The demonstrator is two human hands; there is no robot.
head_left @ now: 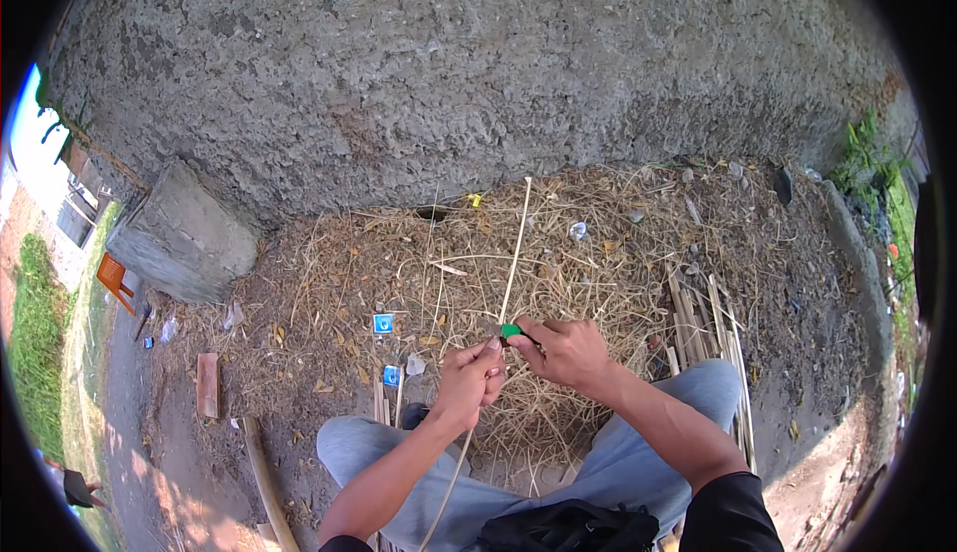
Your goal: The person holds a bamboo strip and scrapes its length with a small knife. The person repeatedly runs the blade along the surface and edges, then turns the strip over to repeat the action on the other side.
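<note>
A long, thin, pale strip (516, 248), which looks like split bamboo or cane, runs from near the wall down past my left knee. My left hand (467, 383) is closed round it, thumb on top, in front of my lap. Just to the right, my right hand (568, 353) pinches a small green piece (511, 331) against the strip, close to the left thumb. The green piece could be a tool's handle; its other end is hidden by the fingers. Below both hands are my bent knees in light blue jeans (638, 442).
A rough grey wall (478, 84) rises ahead. Dry shavings (558, 283) litter the ground. Pale strips (738, 383) lie by my right knee, more (380, 398) by the left. Leftward are a brick (207, 385), wooden pole (266, 482), concrete block (189, 238) and another person's hand (92, 493).
</note>
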